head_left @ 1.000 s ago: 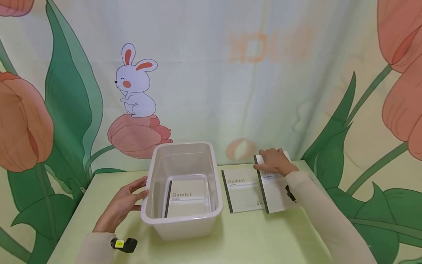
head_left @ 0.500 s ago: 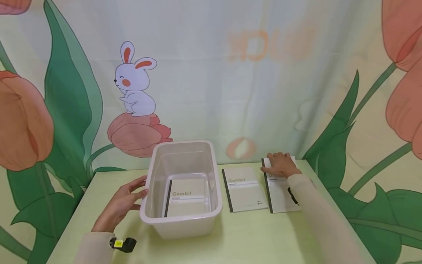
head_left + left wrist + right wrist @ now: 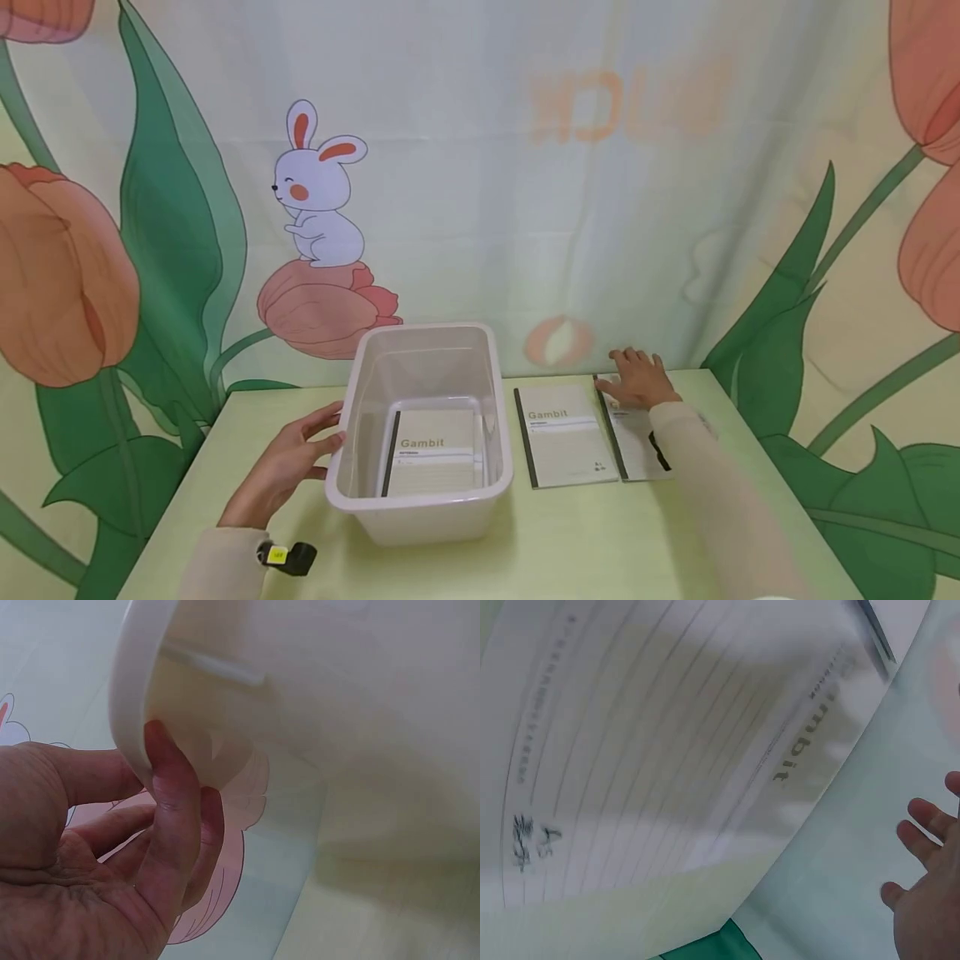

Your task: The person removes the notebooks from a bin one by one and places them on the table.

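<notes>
A light grey plastic bin (image 3: 420, 502) stands on the table in the head view. Its left rim is held by my left hand (image 3: 294, 454); the left wrist view has the fingers (image 3: 176, 780) curled around that rim. Inside the bin lies a Gambit notebook (image 3: 431, 458), with the edge of another showing under it. To the bin's right, two more notebooks lie side by side: the left notebook (image 3: 566, 446) and the right notebook (image 3: 636, 442). Over the top of the right one is my right hand (image 3: 639, 382), its fingers spread and holding nothing; my sleeve hides part of its cover.
The pale green table (image 3: 555, 542) runs up to a printed curtain (image 3: 465, 208) with tulips and a rabbit. Each wrist carries a small black camera, the left camera (image 3: 300, 558) showing a yellow label.
The right notebook moved rightward off the left one and down flat onto the table. My right hand has let go of it. The left hand keeps its place on the bin rim.
</notes>
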Available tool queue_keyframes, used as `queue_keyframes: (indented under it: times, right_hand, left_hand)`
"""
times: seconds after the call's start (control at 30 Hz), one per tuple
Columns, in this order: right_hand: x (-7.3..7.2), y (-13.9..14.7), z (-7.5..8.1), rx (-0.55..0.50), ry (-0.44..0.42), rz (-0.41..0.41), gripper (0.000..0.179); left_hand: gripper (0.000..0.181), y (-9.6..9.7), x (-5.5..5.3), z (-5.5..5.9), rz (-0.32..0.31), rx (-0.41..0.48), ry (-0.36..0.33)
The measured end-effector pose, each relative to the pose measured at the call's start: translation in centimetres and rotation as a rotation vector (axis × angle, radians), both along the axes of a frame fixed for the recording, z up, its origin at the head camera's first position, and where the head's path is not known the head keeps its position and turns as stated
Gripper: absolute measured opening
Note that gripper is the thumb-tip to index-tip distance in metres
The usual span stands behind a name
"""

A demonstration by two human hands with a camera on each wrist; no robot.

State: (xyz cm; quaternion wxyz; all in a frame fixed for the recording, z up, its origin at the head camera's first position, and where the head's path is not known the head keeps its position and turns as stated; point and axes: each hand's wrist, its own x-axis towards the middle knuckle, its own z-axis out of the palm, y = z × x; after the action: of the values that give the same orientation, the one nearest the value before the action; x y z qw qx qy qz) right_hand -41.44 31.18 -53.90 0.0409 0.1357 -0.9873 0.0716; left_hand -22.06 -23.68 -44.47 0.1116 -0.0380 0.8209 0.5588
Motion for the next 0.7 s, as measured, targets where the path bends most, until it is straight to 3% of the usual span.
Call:
queue_keyframes:
  times: [0.13, 0.37, 0.7]
  right_hand:
    - [0.3, -0.1, -0.2, -0.039, -0.041, -0.007, 0.068]
    - [1.2, -0.8, 1.0, -0.017, -0.008, 0.025, 0.066]
    - [4.2, -3.0, 6.7, 0.015, 0.052, 0.094, 0.070]
  left_hand:
    - [0.067, 0.1, 0.0, -0.1, -0.002, -0.001, 0.000]
    - [0.067, 0.0, -0.3, 0.0, -0.002, -0.001, 0.004]
    - [0.068, 0.2, 0.0, 0.0, 0.005, 0.007, -0.007]
